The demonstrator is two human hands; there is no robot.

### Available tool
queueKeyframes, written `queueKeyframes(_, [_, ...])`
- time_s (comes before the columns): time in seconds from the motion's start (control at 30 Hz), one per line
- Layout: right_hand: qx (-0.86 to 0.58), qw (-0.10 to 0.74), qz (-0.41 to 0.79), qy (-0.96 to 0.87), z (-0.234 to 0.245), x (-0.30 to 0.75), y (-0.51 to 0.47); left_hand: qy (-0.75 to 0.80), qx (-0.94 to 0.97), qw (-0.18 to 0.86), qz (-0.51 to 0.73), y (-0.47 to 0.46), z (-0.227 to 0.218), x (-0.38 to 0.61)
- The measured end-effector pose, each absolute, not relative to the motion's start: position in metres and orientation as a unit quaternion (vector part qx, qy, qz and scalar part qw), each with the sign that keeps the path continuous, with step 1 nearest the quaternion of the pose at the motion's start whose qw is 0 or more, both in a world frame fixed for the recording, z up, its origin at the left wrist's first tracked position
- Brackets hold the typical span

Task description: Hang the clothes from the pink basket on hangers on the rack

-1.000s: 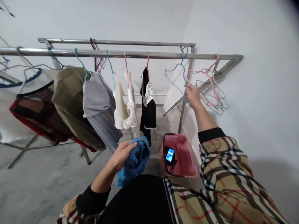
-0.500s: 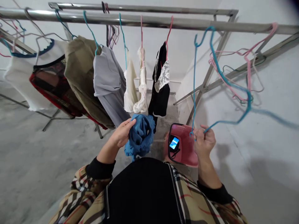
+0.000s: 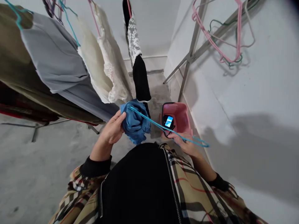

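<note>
My left hand (image 3: 113,128) is closed on a bunched blue garment (image 3: 135,121) held in front of my chest. My right hand (image 3: 184,143) grips a thin blue wire hanger (image 3: 163,127), which lies almost flat, with one end reaching the blue garment. Behind both hands, on the floor, stands a pink basket (image 3: 181,113) with a lit phone (image 3: 168,121) and a black cord in it.
Clothes hang from a rack above left: an olive garment (image 3: 21,77), a grey top (image 3: 56,62), a cream lace piece (image 3: 105,68), a black lace piece (image 3: 139,62). Empty pink and green hangers (image 3: 224,46) hang at the upper right by the white wall. The floor is bare concrete.
My right hand has taken the blue hanger off the rail and brought it down to the blue garment. My view has tilted downward, so the rail is out of sight.
</note>
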State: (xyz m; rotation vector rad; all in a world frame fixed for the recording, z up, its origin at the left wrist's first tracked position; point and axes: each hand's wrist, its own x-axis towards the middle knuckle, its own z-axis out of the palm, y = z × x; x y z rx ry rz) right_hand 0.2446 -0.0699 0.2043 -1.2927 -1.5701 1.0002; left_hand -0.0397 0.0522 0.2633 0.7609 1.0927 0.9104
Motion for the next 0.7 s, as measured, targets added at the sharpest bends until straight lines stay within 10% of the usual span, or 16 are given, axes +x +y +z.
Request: queueKeyframes(0.7, [-0.631,0.507,0.296,-0.508,0.22,0.246,-0.063,0.445,0.388,0.707,0.389,0.052,0.259,-0.049])
